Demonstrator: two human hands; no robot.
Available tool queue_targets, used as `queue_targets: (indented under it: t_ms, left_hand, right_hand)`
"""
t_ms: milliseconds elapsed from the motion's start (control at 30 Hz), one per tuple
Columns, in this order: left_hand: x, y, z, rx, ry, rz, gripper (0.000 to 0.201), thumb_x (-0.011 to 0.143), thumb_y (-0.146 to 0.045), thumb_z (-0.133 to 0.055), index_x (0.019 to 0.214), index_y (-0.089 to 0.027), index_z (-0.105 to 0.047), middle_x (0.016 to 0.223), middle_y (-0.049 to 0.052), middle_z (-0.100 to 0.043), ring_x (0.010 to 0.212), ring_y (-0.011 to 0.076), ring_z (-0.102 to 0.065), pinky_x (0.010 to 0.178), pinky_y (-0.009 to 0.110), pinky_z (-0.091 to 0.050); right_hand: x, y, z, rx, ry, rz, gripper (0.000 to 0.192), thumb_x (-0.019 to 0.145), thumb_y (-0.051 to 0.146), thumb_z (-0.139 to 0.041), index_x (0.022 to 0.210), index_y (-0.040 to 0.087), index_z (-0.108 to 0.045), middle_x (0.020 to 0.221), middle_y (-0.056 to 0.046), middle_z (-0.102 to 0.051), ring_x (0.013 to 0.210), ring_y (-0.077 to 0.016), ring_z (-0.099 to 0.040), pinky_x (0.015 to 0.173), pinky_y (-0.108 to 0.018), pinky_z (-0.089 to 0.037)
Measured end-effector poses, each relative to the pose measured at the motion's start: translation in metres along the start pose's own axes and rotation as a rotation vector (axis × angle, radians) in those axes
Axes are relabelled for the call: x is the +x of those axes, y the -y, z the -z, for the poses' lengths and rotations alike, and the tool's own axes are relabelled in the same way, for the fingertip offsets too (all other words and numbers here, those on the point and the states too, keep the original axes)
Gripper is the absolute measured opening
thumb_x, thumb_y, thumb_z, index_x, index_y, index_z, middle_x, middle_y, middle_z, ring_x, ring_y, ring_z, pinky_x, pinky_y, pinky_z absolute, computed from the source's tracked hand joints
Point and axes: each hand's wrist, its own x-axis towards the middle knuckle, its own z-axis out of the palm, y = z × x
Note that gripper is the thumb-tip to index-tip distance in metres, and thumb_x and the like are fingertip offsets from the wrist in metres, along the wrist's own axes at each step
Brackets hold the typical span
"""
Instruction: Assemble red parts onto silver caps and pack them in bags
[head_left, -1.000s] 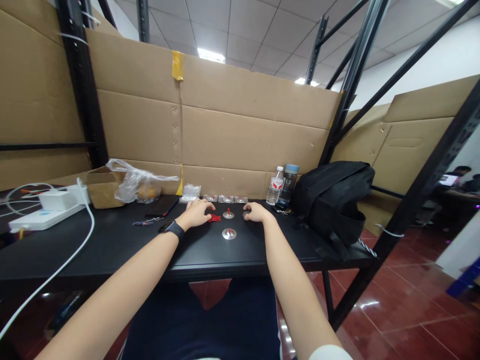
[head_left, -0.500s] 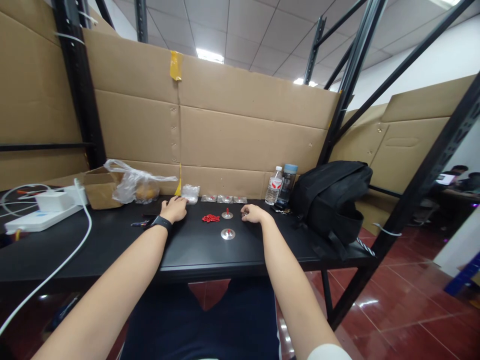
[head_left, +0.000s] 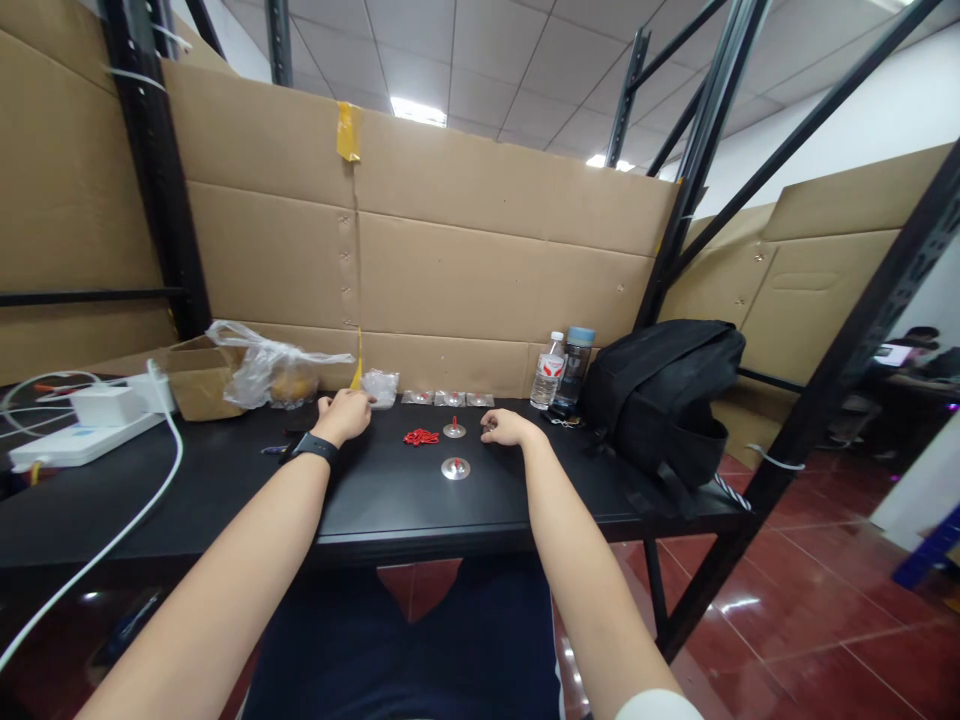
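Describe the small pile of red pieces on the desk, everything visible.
The red pieces form a small, low, loose cluster of bright red bits, too small to tell shape or material. They lie on the black desk, between the left hand and a small metal disc with a red stem. Neither hand touches them.

My left hand rests on the black table, fingers curled, just short of a small clear bag. My right hand lies closed over something small I cannot make out. Between my hands sit a red cluster of small pieces and two metal discs. Beyond my right hand stand two bottles beside a black backpack.
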Motion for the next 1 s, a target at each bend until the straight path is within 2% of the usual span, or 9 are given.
queue_targets:
  t_ms: [167, 300, 467, 533, 633, 833, 1000]
  left_hand:
    - [-0.003, -0.002, 0.011, -0.014, -0.103, -0.025, 0.040, 0.088, -0.017, -0.046, 0.115, -0.027, -0.073, 0.134, 0.008, -0.069, 0.131, 0.0309, -0.053, 0.099, 0.047, -0.037]
    - [-0.005, 0.001, 0.015, -0.021, -0.136, -0.042, 0.040, 0.082, -0.016, -0.052, 0.114, -0.029, -0.073, 0.129, 0.006, -0.072, 0.126, 0.0315, -0.058, 0.099, 0.046, -0.036]
    - [-0.002, 0.004, 0.011, -0.062, -0.031, -0.002, 0.043, 0.084, -0.031, -0.057, 0.127, -0.030, -0.064, 0.118, 0.005, -0.076, 0.116, 0.0294, -0.066, 0.097, 0.043, -0.040]
    - [-0.001, 0.004, 0.009, -0.044, 0.006, 0.010, 0.040, 0.090, -0.037, -0.051, 0.127, -0.029, -0.065, 0.125, 0.007, -0.074, 0.121, 0.0307, -0.064, 0.098, 0.042, -0.041]
    - [0.000, 0.005, 0.007, -0.010, 0.057, -0.016, 0.041, 0.097, -0.034, -0.039, 0.124, -0.029, -0.069, 0.135, 0.008, -0.069, 0.128, 0.0314, -0.061, 0.098, 0.042, -0.043]
    - [-0.002, 0.005, 0.005, 0.013, 0.141, -0.021, 0.044, 0.083, -0.034, -0.061, 0.125, -0.033, -0.069, 0.129, 0.006, -0.072, 0.125, 0.0322, -0.062, 0.104, 0.045, -0.039]
    - [-0.004, 0.001, 0.008, 0.017, 0.181, -0.003, 0.031, 0.082, -0.033, -0.061, 0.108, -0.031, -0.077, 0.116, 0.005, -0.078, 0.118, 0.0310, -0.066, 0.104, 0.046, -0.038]
  right_hand:
    - [0.000, 0.000, 0.000, -0.007, 0.005, -0.003, 0.042, 0.075, 0.024, -0.083, 0.115, 0.020, -0.073, 0.117, -0.006, -0.075, 0.107, -0.0219, -0.070, 0.092, -0.026, -0.051]
    - [0.000, 0.001, 0.001, -0.008, 0.013, -0.002, 0.041, 0.076, 0.025, -0.083, 0.115, 0.019, -0.072, 0.117, -0.007, -0.075, 0.107, -0.0218, -0.070, 0.092, -0.026, -0.051]
    - [-0.001, 0.001, 0.001, 0.002, 0.019, 0.005, 0.041, 0.075, 0.025, -0.083, 0.115, 0.020, -0.072, 0.112, -0.005, -0.076, 0.102, -0.0197, -0.071, 0.088, -0.024, -0.052]
    - [-0.001, 0.001, 0.001, 0.006, 0.018, 0.007, 0.041, 0.075, 0.025, -0.084, 0.114, 0.020, -0.072, 0.111, -0.005, -0.076, 0.101, -0.0197, -0.071, 0.087, -0.024, -0.052]
    - [-0.001, 0.000, 0.000, 0.010, 0.018, 0.008, 0.041, 0.075, 0.024, -0.083, 0.115, 0.020, -0.072, 0.113, -0.005, -0.076, 0.102, -0.0198, -0.071, 0.087, -0.024, -0.052]
    - [-0.002, 0.001, 0.001, 0.014, 0.028, 0.007, 0.041, 0.076, 0.024, -0.083, 0.115, 0.020, -0.072, 0.112, -0.004, -0.076, 0.102, -0.0193, -0.071, 0.086, -0.023, -0.051]
    - [-0.003, 0.003, 0.002, 0.001, 0.028, 0.002, 0.042, 0.075, 0.026, -0.084, 0.115, 0.020, -0.072, 0.112, -0.005, -0.076, 0.103, -0.0201, -0.071, 0.088, -0.024, -0.051]
